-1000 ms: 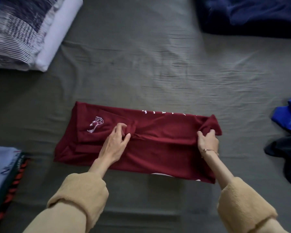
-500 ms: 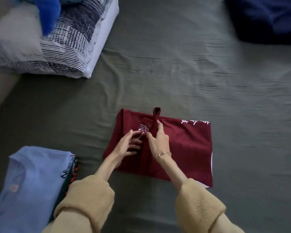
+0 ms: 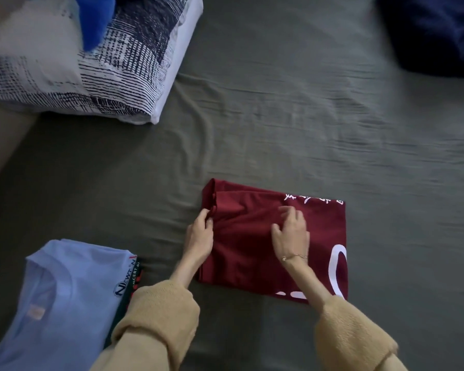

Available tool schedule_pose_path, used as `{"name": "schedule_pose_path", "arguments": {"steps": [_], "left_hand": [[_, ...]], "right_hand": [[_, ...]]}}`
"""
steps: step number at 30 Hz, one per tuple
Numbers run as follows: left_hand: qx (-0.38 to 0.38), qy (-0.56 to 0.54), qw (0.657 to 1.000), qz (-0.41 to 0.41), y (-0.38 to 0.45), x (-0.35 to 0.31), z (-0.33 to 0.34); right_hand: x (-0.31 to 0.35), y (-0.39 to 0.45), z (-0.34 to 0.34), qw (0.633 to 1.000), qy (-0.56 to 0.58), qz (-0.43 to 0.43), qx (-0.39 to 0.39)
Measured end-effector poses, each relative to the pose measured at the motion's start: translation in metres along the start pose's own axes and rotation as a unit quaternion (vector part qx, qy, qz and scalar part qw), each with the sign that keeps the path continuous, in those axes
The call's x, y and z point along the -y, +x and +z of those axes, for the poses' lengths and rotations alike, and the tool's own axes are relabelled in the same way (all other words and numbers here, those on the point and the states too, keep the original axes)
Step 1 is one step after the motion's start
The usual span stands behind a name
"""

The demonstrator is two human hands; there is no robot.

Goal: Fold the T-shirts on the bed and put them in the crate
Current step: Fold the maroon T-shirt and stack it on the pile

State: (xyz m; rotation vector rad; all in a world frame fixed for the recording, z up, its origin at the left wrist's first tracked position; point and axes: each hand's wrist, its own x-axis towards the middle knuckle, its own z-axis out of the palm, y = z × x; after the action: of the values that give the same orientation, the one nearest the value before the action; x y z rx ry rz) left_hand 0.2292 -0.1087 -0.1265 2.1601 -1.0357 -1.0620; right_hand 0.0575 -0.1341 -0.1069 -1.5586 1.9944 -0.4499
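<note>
The dark red T-shirt point(image 3: 273, 242) lay folded into a rough rectangle on the grey-green bed sheet point(image 3: 279, 116), a little right of the middle of the view. White lettering ran along its far edge and a large white printed shape showed at its right side. A loose fold of cloth bunched up along its left edge.

The left hand point(image 3: 198, 236) sat at that left edge, its thumb and fingers pinching the bunched fold. The right hand point(image 3: 292, 231) rested on top of the shirt near its middle, fingers slightly spread and pressing the cloth down; it was somewhat blurred, so I could not tell whether any cloth was caught under the fingertips. A thin bracelet point(image 3: 295, 257) circled the right wrist, and both arms wore tan fleece sleeves point(image 3: 156, 317).

To the lower left, apart from the red shirt, a folded light blue T-shirt point(image 3: 62, 303) topped a small stack, with a dark garment's edge showing under it. At the upper left lay a pillow point(image 3: 105, 76) in a black-and-white print, with something bright blue point(image 3: 97, 20) on it. A dark navy cloth point(image 3: 439, 33) filled the upper right corner.
</note>
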Motion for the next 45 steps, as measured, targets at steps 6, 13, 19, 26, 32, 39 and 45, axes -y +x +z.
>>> {"name": "schedule_pose_path", "arguments": {"steps": [6, 13, 19, 26, 32, 39, 45], "left_hand": [[-0.014, 0.114, 0.993, -0.032, 0.01, -0.021, 0.007], [-0.128, 0.177, 0.973, 0.076, 0.022, -0.031, 0.022], [-0.21, 0.244, 0.933, 0.159, -0.001, -0.032, 0.044], [0.056, 0.177, 0.935, 0.301, -0.042, -0.037, 0.097], [0.097, 0.16, 0.96, 0.208, -0.052, -0.051, 0.113], [0.225, -0.042, 0.973, 0.03, -0.06, -0.075, 0.116], [0.246, -0.193, 0.946, -0.085, -0.054, -0.078, 0.047]], "right_hand": [[-0.051, 0.017, -0.031, 0.982, -0.058, 0.173, -0.043], [-0.076, 0.023, -0.04, 0.962, 0.022, 0.26, -0.077], [-0.085, 0.022, -0.05, 0.945, 0.027, 0.323, -0.046], [-0.093, 0.023, -0.058, 0.972, 0.059, 0.227, 0.021], [-0.101, 0.013, -0.076, 0.98, 0.106, 0.169, 0.026], [-0.087, 0.0, -0.11, 0.977, 0.174, 0.119, 0.0], [-0.009, -0.017, -0.083, 0.98, 0.181, 0.035, 0.079]]}}
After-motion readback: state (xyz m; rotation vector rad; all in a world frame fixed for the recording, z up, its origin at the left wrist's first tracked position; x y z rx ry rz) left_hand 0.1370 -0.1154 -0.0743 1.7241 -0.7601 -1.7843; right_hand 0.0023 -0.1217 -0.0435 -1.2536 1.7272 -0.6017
